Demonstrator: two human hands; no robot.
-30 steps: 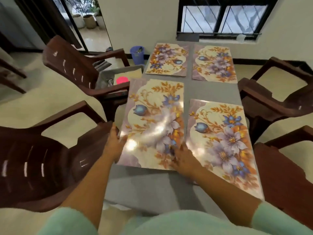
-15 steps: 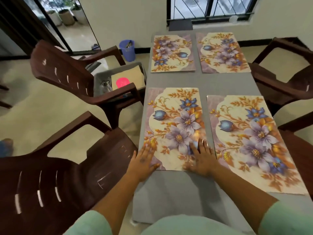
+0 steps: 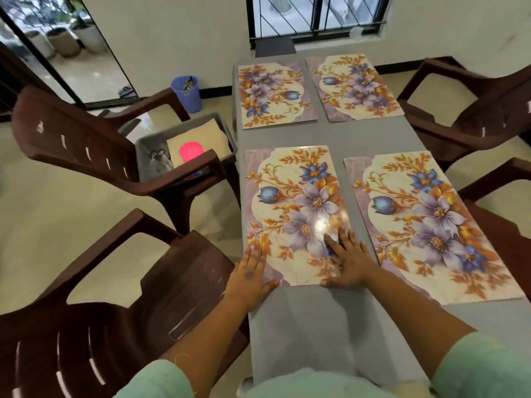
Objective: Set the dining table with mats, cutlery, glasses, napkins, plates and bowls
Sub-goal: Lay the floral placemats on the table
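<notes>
Since the earlier frame, the near-left mat [image 3: 293, 216] is laid flat on the desk [image 3: 330, 136]; left hand [image 3: 251, 278] and right hand [image 3: 349, 261] are pressed on it, fingers straight.

Four mats on table [image 3: 316, 326]: near-left mat [image 3: 293, 208], near-right mat [image 3: 425, 222], far-left mat [image 3: 273, 93], far-right mat [image 3: 356, 87]; both hands on near-left mat's near edge; bin [image 3: 227, 133] on chair [image 3: 94, 156] left of table

Lay bare along the grey table [image 3: 316, 326] at 6 o'clock, below the mats, and in the strip between the near mats [image 3: 291, 214] and far mats [image 3: 319, 90]. Hemmed in at 9 o'clock by two brown chairs [image 3: 94, 297], one loaded with a grey bin [image 3: 149, 147]. Crowded at 3 o'clock by two more chairs [image 3: 474, 116] close against the edge.
</notes>
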